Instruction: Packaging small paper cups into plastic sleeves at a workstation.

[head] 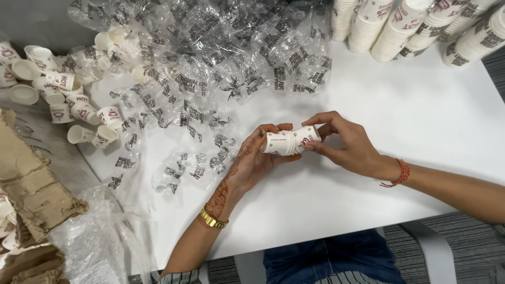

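A short stack of small white paper cups (288, 142) with red print lies sideways between both hands, just above the white table (410, 126). My left hand (253, 160) cups the stack's left end from below, thumb over the top. My right hand (344, 142) pinches the right end with fingertips on the outermost cup. The left wrist wears a gold bracelet, the right a red thread.
Crumpled clear plastic wrap (210, 63) with dark print covers the table's left and back. Loose single cups (68, 94) lie scattered at far left. Tall cup stacks (415, 26) lean at the back right. Torn brown cardboard (31, 189) and bubble wrap sit lower left.
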